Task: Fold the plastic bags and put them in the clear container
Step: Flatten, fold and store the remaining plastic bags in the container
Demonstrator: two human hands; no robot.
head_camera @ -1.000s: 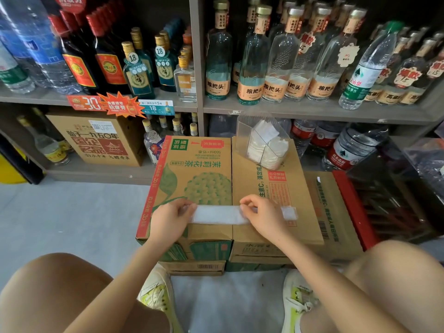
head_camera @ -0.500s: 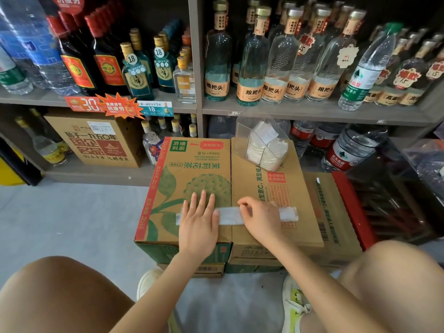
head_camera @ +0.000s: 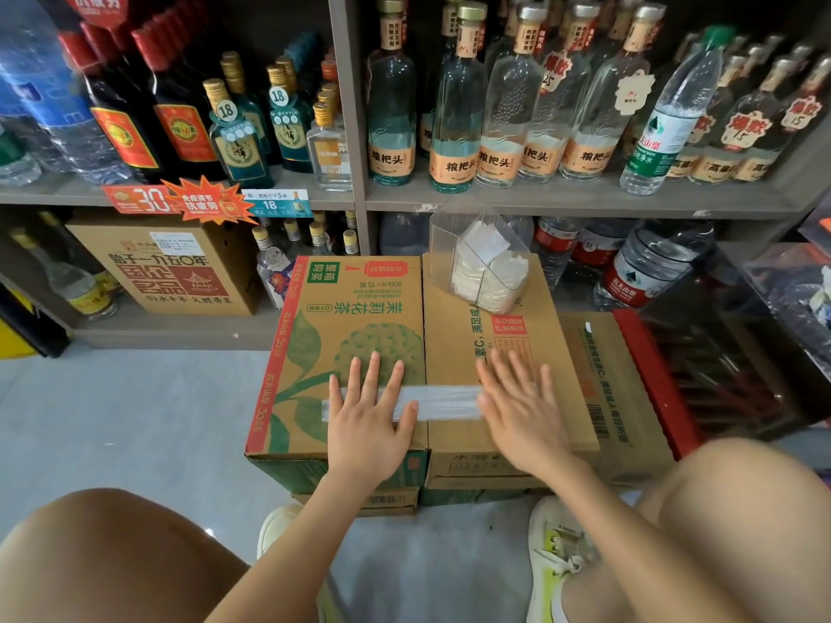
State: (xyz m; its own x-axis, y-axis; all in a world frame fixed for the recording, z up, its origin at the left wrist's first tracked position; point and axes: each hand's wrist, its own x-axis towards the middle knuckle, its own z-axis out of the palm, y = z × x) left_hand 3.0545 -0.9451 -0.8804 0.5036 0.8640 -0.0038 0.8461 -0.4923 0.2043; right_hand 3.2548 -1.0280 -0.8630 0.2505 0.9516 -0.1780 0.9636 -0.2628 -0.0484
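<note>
The plastic bag, folded into a thin strip, lies across two cartons, on the person's side of the clear container. The left hand and right hand lie flat on it, fingers straight and spread. The bag is probably light, limp and slippery, so pinch one end.

Folded bag strip lies across two cartons, container behind.

Boxes w/ bag strip & clr container
</note>
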